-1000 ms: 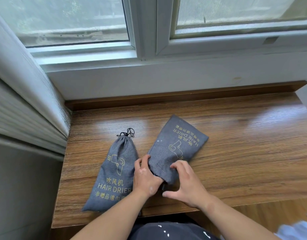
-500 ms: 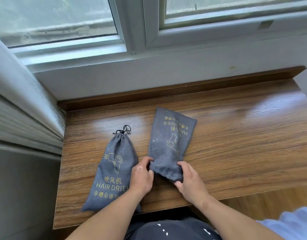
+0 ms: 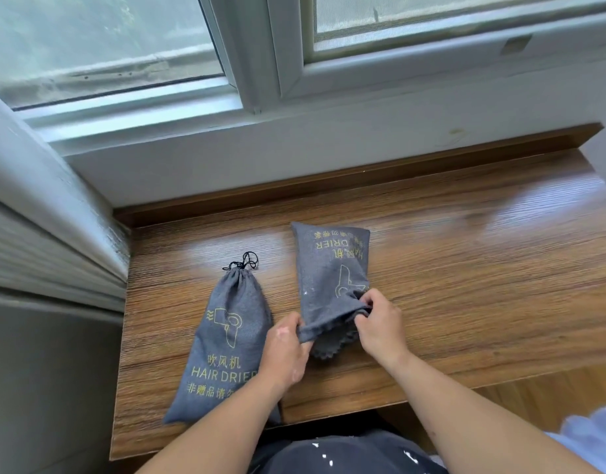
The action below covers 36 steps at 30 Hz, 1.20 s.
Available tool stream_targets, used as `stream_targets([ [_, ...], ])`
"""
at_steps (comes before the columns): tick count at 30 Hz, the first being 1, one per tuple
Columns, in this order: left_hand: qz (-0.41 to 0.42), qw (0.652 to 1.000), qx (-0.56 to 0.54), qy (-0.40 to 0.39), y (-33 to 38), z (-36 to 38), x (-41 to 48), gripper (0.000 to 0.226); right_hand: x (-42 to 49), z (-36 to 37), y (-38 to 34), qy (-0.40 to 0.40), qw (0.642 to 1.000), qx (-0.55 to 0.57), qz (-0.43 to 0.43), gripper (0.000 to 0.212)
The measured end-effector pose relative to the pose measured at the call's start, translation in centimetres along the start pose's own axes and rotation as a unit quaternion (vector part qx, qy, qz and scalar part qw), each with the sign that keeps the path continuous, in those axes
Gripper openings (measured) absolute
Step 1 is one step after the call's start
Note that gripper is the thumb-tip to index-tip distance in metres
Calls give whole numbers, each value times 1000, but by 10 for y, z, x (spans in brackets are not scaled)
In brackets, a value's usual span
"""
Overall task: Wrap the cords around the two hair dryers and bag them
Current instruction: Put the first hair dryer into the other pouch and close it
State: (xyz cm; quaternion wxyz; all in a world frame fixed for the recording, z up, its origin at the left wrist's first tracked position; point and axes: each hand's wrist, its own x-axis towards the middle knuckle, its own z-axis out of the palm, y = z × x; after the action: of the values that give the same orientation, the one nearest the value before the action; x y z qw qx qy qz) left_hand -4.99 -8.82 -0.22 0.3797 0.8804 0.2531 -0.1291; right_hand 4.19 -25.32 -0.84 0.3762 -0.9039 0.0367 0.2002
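Two grey cloth bags with gold hair-drier print lie on the wooden ledge (image 3: 465, 268). The left bag (image 3: 226, 336) is full, its black drawstring tied in a knot at its far end. The right bag (image 3: 332, 268) lies with its mouth toward me. My left hand (image 3: 286, 350) pinches the left side of that mouth. On the mouth's right side, my right hand (image 3: 380, 323) pinches the bunched cloth. Both hair dryers are hidden inside the bags.
A white window frame (image 3: 260, 63) and sill run along the back of the ledge. A ribbed white panel (image 3: 38, 234) closes the left side. The wooden floor (image 3: 534, 395) shows below the ledge's front edge at right.
The right bag has swung from slanting right to nearly straight. Both hands shifted from pressing its near end to pinching each side of its mouth, which is now gathered.
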Motion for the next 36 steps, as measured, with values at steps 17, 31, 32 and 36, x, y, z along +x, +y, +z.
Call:
stream_targets([
  [17, 127, 969, 168, -132, -38, -43, -6, 32, -28, -41, 42, -215, 974, -9, 72, 11],
  [31, 171, 974, -77, -124, 39, -111, -17, 43, -39, -121, -40, -157, 970, -109, -152, 29],
  [32, 191, 972, -82, -109, 50, -116, -18, 41, -39, -126, -51, -144, 967, -104, -184, 26],
  [36, 254, 963, -77, -41, 90, -142, -20, 40, -43, -147, -97, -137, 950, -12, -279, 20],
])
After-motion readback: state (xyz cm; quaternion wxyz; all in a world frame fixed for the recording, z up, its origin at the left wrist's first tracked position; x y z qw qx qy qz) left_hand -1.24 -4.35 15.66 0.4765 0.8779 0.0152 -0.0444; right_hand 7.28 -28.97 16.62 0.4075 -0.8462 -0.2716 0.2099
